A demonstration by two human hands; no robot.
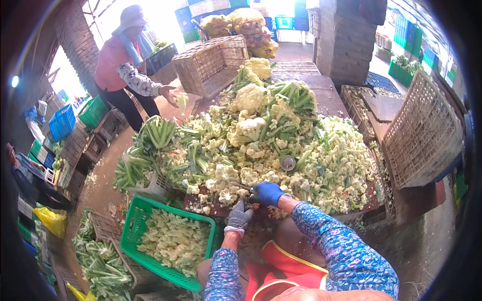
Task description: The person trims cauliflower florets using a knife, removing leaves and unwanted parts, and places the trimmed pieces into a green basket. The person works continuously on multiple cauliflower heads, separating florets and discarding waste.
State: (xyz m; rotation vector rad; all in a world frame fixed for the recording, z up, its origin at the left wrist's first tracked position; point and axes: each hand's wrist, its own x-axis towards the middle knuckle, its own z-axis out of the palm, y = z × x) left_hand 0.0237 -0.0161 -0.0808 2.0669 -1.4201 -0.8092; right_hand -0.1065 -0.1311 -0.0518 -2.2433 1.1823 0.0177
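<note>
My right hand [266, 194], in a blue glove, grips a knife [241, 186] whose thin blade points left over the table edge. Close below it is my left hand [240, 216] in a grey glove, fingers raised towards a small cauliflower piece [242, 192]; whether it holds that piece cannot be told. Before both hands spreads a large heap of cut cauliflower florets [331, 158], with whole cauliflower heads [250, 97] and leafy stalks on top. A clear round container [287, 163] lies among the florets. Left of my left hand, a green plastic basket [169, 209] holds many florets.
A co-worker [122, 64] in a pink top stands at the far left, a leafy piece in one hand. A tilted plastic crate [211, 64] rests behind the heap; another crate [421, 131] leans at right. Leaf trimmings [103, 263] fill crates at lower left. Another person [34, 180] is farther left.
</note>
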